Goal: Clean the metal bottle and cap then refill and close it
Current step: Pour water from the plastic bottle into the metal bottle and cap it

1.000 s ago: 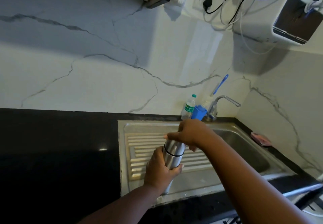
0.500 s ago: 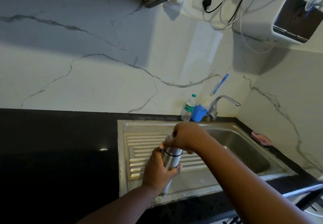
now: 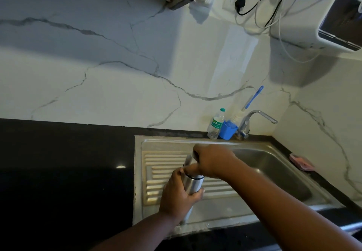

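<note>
A silver metal bottle (image 3: pixel 191 184) stands upright over the ribbed steel drainboard (image 3: pixel 166 158). My left hand (image 3: pixel 177 195) grips its body from the left. My right hand (image 3: pixel 210 159) is wrapped over the top, fingers curled round the cap (image 3: pixel 189 159), of which only a sliver shows. A thin black ring marks the joint between cap and body. The bottle's base is hidden behind my left wrist.
The steel sink basin (image 3: pixel 274 172) lies to the right, with a tap (image 3: pixel 254 119) at its back. A clear plastic bottle (image 3: pixel 216 124) and a blue cup (image 3: pixel 227 130) holding a brush stand by the tap. A pink sponge (image 3: pixel 301 162) lies on the black counter (image 3: pixel 58 172).
My right hand has turned on the cap, its thumb now lower against the black ring. The bottle and my left hand have stayed almost in place.
</note>
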Tool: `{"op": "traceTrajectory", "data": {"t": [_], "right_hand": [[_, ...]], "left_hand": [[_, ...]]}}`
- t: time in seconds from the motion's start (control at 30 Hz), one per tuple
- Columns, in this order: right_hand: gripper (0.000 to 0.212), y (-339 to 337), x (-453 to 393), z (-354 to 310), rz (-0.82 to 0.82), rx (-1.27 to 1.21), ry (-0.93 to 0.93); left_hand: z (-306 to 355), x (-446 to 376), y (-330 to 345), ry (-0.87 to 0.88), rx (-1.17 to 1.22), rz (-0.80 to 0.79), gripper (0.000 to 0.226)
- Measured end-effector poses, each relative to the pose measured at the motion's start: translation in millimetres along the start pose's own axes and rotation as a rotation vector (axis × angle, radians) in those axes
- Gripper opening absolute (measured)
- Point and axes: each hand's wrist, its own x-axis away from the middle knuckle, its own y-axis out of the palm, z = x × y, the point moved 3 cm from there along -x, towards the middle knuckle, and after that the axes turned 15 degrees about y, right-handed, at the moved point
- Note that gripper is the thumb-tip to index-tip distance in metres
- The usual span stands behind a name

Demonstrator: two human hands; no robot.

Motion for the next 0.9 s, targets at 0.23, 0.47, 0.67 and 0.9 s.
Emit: {"op": "traceTrajectory", "data": {"t": [0.23,0.47,0.67,0.9], "right_hand": [[0.078,3,1,5,0.124,0.065,-0.141],[0.056,16,-4,7,0.248,-0.170,-0.265],[0.043,23,-17,-4,0.288,-0.243,0.000],[0.055,14,-62,41,-0.235,-0.693,-0.144]], "left_hand": [[-2,0,-6,-0.062,0.217,-0.058,0.064],[-4,-11,0,-0.161,0.444,-0.115,0.065],[0,-13,5,-0.215,0.355,-0.047,0.062],[-17,-50,30,-0.337,0.410,0.089,0.067]]}}
